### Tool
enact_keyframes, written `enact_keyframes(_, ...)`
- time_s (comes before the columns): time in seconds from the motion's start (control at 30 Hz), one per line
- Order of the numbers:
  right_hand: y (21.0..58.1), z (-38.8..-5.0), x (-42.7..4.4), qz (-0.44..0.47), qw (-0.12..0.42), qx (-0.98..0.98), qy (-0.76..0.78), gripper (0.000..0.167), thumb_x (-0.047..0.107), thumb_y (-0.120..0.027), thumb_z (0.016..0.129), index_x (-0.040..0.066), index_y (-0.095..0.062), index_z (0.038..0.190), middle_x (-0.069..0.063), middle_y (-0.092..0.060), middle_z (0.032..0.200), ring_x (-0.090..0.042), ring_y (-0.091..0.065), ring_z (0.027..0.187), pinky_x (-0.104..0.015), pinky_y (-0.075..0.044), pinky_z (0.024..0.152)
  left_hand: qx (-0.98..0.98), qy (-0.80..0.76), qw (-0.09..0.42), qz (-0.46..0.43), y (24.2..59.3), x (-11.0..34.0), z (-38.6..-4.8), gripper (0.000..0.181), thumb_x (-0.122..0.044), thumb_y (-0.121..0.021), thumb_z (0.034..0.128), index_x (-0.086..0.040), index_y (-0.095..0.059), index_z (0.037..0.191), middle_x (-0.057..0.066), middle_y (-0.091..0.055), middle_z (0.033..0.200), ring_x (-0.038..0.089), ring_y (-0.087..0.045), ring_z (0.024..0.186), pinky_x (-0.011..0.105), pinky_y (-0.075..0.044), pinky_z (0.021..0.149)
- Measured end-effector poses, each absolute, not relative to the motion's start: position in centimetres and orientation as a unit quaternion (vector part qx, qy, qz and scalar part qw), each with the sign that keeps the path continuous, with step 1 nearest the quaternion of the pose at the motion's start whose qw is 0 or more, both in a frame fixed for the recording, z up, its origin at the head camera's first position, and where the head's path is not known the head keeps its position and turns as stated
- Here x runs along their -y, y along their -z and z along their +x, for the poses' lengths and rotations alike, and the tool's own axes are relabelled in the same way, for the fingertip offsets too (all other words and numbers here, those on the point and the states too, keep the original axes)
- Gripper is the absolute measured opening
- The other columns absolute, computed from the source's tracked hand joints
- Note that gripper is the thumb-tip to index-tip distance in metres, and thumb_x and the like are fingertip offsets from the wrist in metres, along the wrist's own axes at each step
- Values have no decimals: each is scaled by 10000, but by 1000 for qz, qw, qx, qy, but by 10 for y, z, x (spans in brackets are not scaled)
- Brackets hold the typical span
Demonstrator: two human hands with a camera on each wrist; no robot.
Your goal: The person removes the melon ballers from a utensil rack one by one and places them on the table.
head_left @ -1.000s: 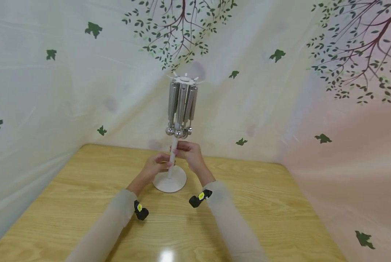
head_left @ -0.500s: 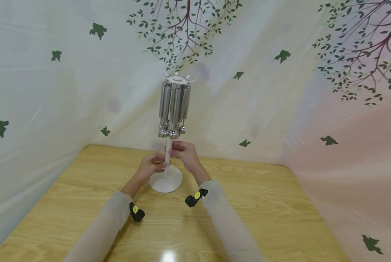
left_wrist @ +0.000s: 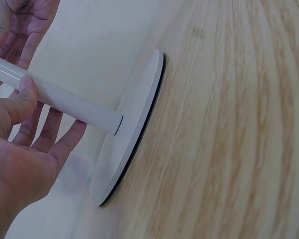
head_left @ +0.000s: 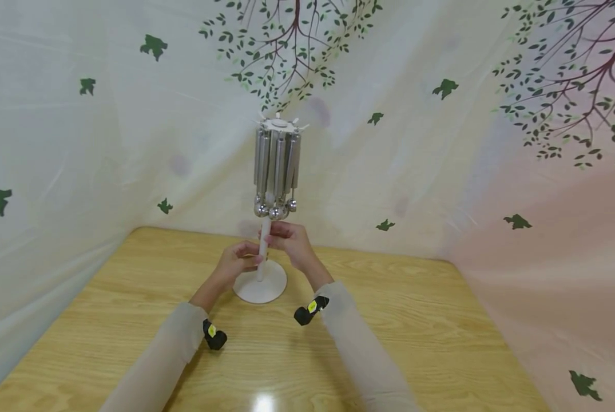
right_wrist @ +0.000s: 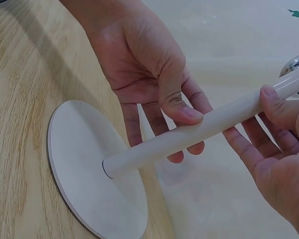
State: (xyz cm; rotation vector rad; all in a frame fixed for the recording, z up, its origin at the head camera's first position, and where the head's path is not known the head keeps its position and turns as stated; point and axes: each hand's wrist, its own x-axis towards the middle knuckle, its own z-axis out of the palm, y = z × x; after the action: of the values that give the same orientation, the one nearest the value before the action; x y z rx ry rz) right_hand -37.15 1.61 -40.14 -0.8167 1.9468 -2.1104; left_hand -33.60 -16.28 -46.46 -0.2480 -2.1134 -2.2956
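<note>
A white stand [head_left: 264,240] with a round base [head_left: 272,289] stands on the wooden table. Several shiny metal tubes [head_left: 272,163] with silver balls [head_left: 276,212] at their lower ends hang around its white top [head_left: 279,124]. My left hand [head_left: 232,264] grips the lower part of the pole, thumb in front and fingers behind in the right wrist view. Higher up, just below the balls, my right hand [head_left: 294,243] holds the same pole [right_wrist: 229,114] between thumb and fingers. The left wrist view shows the base [left_wrist: 127,134] flat on the tabletop.
The wooden table [head_left: 389,320] reaches back to a pale cloth backdrop [head_left: 338,183] printed with leaves and branches. That cloth also runs along the left and right sides. Black wrist cameras [head_left: 215,335] sit on both sleeves.
The stand has shifted slightly left with both hands on it, mostly in the first half second. Its hanging tubes and balls have swayed a little. The head view has turned slightly.
</note>
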Motion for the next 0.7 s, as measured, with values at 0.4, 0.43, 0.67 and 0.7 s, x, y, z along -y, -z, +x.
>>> enact_keyframes(0.4, 397, -369, -21, -268, 94, -670, 686, 335, -93, -627, 941, -158, -586, 1267, -307, -663, 1247, -93, -712, 945, -347, -593, 935, 687, 722, 5, -80, 463, 161, -336, 115, 31, -657, 947, 45, -639, 1060, -92, -689, 916, 83, -684, 895, 490, -582, 947)
enact_keyframes(0.43, 396, -368, -21, -269, 95, -674, 681, 331, -83, -630, 944, -151, -591, 1266, -313, -655, 1257, -91, -708, 948, -337, -592, 936, 689, 720, 4, -81, 462, 161, -335, 108, 29, -655, 949, 35, -639, 1055, -95, -689, 918, 81, -683, 897, 490, -582, 949)
enact_keyframes(0.67, 389, -362, -30, -281, 81, -718, 631, 340, 15, -682, 950, -78, -632, 1273, -271, -662, 1284, -153, -707, 1042, -333, -579, 956, 697, 712, 8, -80, 463, 160, -335, 85, 15, -650, 960, 25, -642, 1044, -101, -697, 909, 79, -670, 900, 488, -585, 943)
enact_keyframes(0.7, 388, -362, -33, -283, 77, -725, 623, 344, 28, -689, 949, -65, -636, 1277, -251, -672, 1280, -172, -709, 1062, -347, -578, 965, 698, 712, 10, -79, 463, 160, -335, 87, 14, -649, 961, 30, -640, 1046, -101, -699, 909, 77, -670, 899, 485, -587, 941)
